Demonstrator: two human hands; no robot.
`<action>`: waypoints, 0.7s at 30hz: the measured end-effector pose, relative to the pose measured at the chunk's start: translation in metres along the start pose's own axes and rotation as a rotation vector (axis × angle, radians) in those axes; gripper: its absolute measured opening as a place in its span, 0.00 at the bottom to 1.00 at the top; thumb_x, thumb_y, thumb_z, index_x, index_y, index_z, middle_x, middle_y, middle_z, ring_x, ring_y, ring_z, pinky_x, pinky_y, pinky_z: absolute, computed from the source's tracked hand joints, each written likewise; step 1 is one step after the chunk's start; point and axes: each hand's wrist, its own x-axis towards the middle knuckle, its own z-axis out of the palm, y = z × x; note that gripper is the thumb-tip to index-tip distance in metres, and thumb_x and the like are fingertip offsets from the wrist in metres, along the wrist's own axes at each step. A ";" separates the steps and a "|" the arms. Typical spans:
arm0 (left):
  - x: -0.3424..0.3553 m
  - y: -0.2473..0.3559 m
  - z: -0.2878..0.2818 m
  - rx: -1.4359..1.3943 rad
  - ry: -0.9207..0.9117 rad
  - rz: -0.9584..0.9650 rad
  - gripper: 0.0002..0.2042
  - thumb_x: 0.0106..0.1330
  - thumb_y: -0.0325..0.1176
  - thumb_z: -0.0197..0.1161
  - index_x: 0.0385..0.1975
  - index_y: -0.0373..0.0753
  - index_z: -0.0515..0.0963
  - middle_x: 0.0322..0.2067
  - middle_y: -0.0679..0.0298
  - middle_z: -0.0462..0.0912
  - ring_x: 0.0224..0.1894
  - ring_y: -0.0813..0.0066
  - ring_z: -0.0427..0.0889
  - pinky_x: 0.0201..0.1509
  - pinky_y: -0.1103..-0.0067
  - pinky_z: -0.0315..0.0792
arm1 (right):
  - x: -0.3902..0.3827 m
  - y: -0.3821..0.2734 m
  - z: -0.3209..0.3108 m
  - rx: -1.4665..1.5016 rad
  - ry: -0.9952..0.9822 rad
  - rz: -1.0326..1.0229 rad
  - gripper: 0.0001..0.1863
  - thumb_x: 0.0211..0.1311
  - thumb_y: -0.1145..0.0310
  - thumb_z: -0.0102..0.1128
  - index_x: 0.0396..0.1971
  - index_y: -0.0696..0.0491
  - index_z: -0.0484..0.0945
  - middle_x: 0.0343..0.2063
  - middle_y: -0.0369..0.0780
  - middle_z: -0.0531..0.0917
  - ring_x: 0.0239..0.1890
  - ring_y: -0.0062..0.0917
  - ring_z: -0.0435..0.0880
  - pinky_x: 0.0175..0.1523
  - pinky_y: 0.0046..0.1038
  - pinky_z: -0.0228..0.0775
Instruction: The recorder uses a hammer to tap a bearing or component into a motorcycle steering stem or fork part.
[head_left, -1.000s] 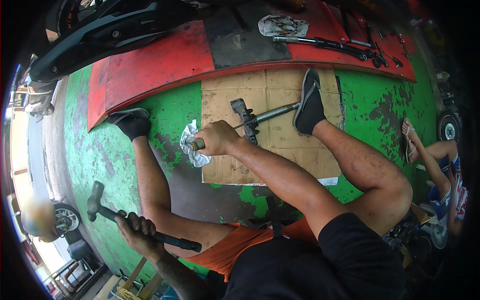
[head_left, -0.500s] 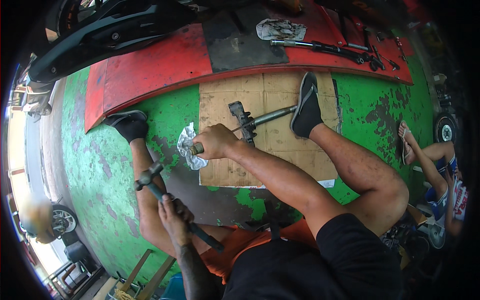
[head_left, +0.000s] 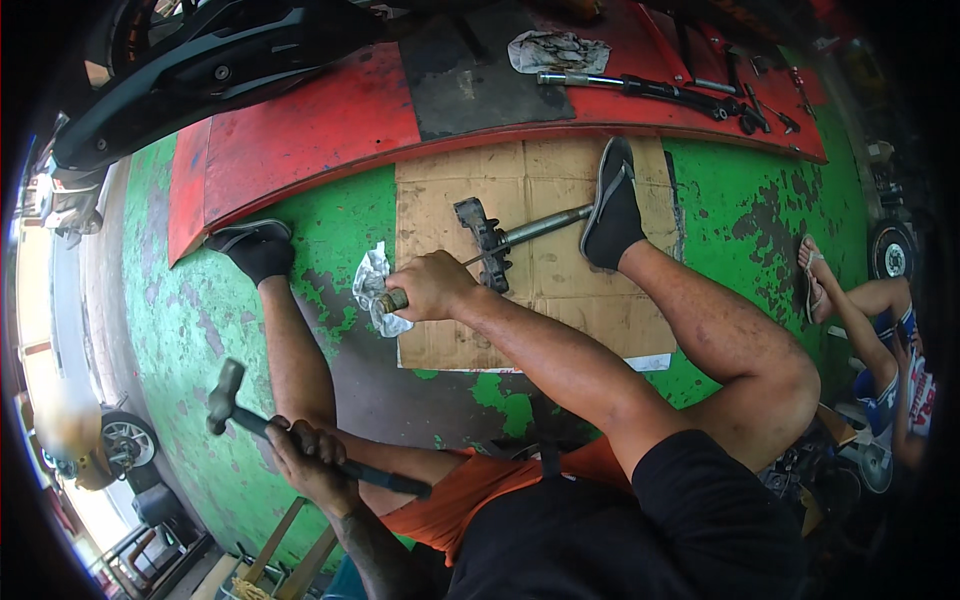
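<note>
My left hand (head_left: 315, 455) is closed round the handle of a hammer (head_left: 223, 398), held head-up over my left leg. My right hand (head_left: 432, 282) is closed on the near end of a metal steering stem (head_left: 545, 226), whose short threaded end (head_left: 393, 300) pokes out beside my thumb. A thin rod shows between this hand and the stem's dark clamp (head_left: 487, 243); I cannot tell whether it is separate. The stem lies across cardboard (head_left: 610, 320), its far end by my right sandal. A crumpled white rag (head_left: 372, 262) lies just left of my right hand.
A red and black platform (head_left: 270, 140) runs along the top with a rag (head_left: 558, 50), a fork tube (head_left: 680, 95) and tools. Dark motorcycle bodywork (head_left: 220, 70) hangs above. A seated person's leg (head_left: 850, 320) is at right, near a wheel. Vehicles stand left; wooden pieces lie lower left.
My left hand and the hammer moved right about half a second ago and have since swung back left a little. My right hand has stayed nearly still on the stem.
</note>
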 end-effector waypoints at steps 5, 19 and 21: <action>-0.021 -0.066 0.049 0.259 -0.192 -0.168 0.16 0.77 0.50 0.51 0.31 0.46 0.66 0.17 0.73 0.61 0.12 0.83 0.58 0.13 0.82 0.55 | -0.007 0.015 0.010 0.040 0.142 0.039 0.14 0.46 0.52 0.67 0.27 0.45 0.84 0.27 0.42 0.87 0.32 0.41 0.87 0.40 0.42 0.79; 0.011 -0.106 0.033 0.153 -0.179 -0.204 0.14 0.78 0.49 0.50 0.36 0.47 0.64 0.18 0.72 0.62 0.12 0.83 0.61 0.13 0.82 0.57 | -0.124 0.073 0.009 -0.683 -0.131 -0.089 0.11 0.57 0.60 0.60 0.36 0.49 0.79 0.46 0.38 0.80 0.29 0.33 0.86 0.32 0.36 0.75; 0.006 -0.115 0.029 0.118 -0.191 -0.291 0.14 0.78 0.49 0.50 0.35 0.47 0.63 0.18 0.72 0.62 0.12 0.83 0.60 0.13 0.81 0.58 | -0.132 0.086 0.010 -0.947 -0.112 -0.367 0.12 0.60 0.62 0.55 0.43 0.45 0.77 0.46 0.34 0.77 0.27 0.24 0.84 0.31 0.32 0.71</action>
